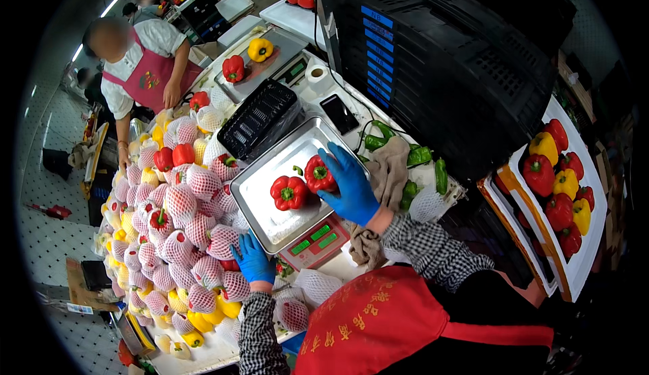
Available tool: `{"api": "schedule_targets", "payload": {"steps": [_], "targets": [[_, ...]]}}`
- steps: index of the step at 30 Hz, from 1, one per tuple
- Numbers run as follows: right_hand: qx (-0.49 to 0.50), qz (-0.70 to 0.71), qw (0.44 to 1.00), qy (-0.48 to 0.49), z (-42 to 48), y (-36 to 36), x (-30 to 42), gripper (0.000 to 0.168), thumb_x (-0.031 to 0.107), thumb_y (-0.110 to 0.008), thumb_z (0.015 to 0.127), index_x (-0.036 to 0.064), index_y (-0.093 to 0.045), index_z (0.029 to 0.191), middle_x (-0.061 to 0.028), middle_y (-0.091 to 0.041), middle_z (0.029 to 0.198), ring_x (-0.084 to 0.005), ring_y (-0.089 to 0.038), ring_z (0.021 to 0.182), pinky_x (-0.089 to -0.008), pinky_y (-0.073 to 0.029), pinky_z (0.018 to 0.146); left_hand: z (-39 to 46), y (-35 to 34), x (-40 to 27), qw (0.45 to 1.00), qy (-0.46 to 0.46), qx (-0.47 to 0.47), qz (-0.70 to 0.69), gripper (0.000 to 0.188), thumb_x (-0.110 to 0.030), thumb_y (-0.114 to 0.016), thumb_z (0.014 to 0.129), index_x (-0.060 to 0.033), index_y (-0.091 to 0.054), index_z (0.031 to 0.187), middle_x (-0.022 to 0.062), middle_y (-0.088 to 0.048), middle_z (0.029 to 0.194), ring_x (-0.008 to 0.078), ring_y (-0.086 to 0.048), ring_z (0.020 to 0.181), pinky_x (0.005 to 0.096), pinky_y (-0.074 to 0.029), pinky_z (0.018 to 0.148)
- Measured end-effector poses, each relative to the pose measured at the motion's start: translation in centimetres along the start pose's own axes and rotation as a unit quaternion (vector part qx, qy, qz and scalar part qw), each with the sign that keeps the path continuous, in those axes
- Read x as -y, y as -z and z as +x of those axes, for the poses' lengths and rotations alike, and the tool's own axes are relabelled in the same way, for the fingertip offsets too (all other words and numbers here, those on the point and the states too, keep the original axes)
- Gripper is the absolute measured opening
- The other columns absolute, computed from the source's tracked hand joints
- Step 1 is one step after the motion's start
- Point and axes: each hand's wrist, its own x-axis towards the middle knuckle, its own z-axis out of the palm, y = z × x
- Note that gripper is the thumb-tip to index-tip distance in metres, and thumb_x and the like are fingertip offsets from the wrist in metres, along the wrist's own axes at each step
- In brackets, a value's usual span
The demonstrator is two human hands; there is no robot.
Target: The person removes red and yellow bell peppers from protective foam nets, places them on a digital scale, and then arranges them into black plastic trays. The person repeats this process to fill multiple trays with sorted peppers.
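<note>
My right hand [352,187], in a blue glove, curls its fingers around a red bell pepper [319,173] on a metal tray [263,162]. A second red bell pepper [289,193] lies beside it on the tray, near a small green stem piece [297,170]. The tray rests on a digital weighing scale [315,243] with lit green displays. My left hand [253,261], also gloved in blue, is at the tray's lower left edge, beside a heap of bell peppers in foam nets [203,182]; whether it holds anything is hidden.
Black plastic baskets [258,116], a phone [339,114] and a paper roll [318,75] lie beyond the tray. Green peppers [420,156] and a brown cloth [389,167] are at right. Stacked black crates [431,71] rise behind. A co-worker [147,66] stands across the heap.
</note>
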Motion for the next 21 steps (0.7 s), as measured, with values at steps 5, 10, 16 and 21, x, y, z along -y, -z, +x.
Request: {"api": "schedule_targets", "payload": {"steps": [5,10,16,21], "targets": [[0.003,0.074,0.997,0.018,-2.1,1.2,2.5,0.071,0.013,-0.068,0.084,0.012,-0.039,0.15,-0.0174,-0.037,0.152,-0.0382,-0.039,0.135,-0.0454,-0.032,0.112,-0.1,0.1,-0.5,1.0,0.011,0.015,0.023,0.106,-0.039,-0.084,0.062,-0.0029,-0.034,0.148,0.0202,-0.048,0.123,0.0388,-0.043,0.123,0.0588,-0.018,0.117],[0.08,0.154,0.985,0.018,-4.7,2.4,3.8,0.063,0.009,-0.067,0.085,0.012,-0.048,0.145,-0.0155,-0.039,0.151,-0.0343,-0.048,0.129,-0.0414,-0.04,0.105,-0.6,1.2,-0.6,1.0,0.018,0.023,-0.007,0.104,-0.037,-0.084,0.06,-0.0013,-0.036,0.145,0.0204,-0.048,0.124,0.0408,-0.042,0.125,0.0592,-0.02,0.117],[0.149,0.279,0.948,0.028,-7.5,0.2,3.2,0.049,0.01,-0.066,0.088,0.006,-0.055,0.135,-0.0143,-0.054,0.137,-0.0319,-0.062,0.105,-0.0393,-0.05,0.088,-1.2,-2.1,1.5,0.982,-0.062,-0.044,-0.174,0.088,-0.018,-0.082,0.059,0.0018,-0.044,0.136,0.024,-0.047,0.135,0.0437,-0.042,0.13,0.0547,-0.032,0.11],[0.14,0.27,0.952,0.042,-7.9,-1.6,2.8,0.039,0.01,-0.067,0.088,0.008,-0.063,0.126,-0.0067,-0.065,0.12,-0.0244,-0.067,0.097,-0.0336,-0.053,0.078,-1.3,-0.5,0.7,0.992,-0.055,-0.01,-0.112,0.077,-0.013,-0.076,0.06,-0.009,-0.05,0.133,0.0232,-0.047,0.133,0.0448,-0.043,0.124,0.0528,-0.035,0.104]]}}
